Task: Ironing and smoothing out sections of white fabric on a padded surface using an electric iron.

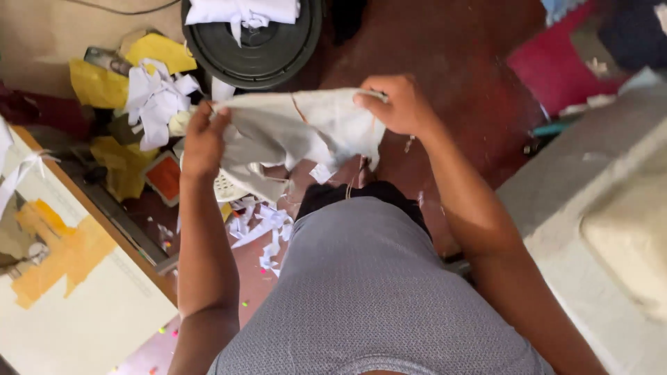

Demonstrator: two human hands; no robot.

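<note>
I hold a piece of white cloth (292, 128) stretched between both hands in front of my body, above the floor. My left hand (203, 142) pinches its left edge with fingers closed on the fabric. My right hand (399, 104) grips the upper right edge. The cloth hangs crumpled between them, with a thin brown thread or line across it. Below the cloth my grey shirt fills the lower middle of the view.
White and yellow fabric scraps (149, 97) lie piled on the red-brown floor (451, 48) at the left. A black round object (278, 55) with white cloth on it stands at the top. A pale table (76, 305) is at the left, a white machine surface (611, 222) at the right.
</note>
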